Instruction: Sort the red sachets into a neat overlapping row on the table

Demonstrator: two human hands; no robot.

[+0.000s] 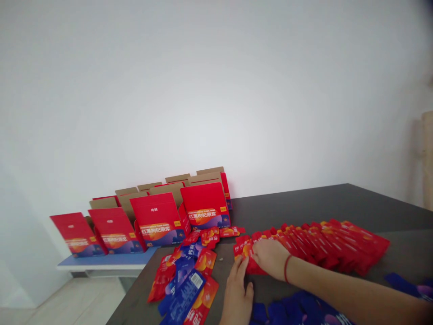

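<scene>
A long row of overlapping red sachets (321, 243) lies on the dark table. At the row's left end my right hand (270, 257), with a red band at the wrist, is closed on the nearest red sachets; its fingertips are partly hidden. My left hand (237, 291) is beside it, fingers stretched out against the edge of these sachets and thumb apart. Blue sachets (301, 309) lie in front, partly under my right forearm. Left of my hands is a loose pile of mixed sachets, with a blue sachet (186, 295) on top and a red sachet (207, 300) beside it.
Several open red cartons (157, 219) with raised flaps stand at the left, some on a lower blue-topped surface (111, 259). The dark table (280, 207) reaches back to a white wall (216, 90). More blue sachets (402, 284) lie at the right edge.
</scene>
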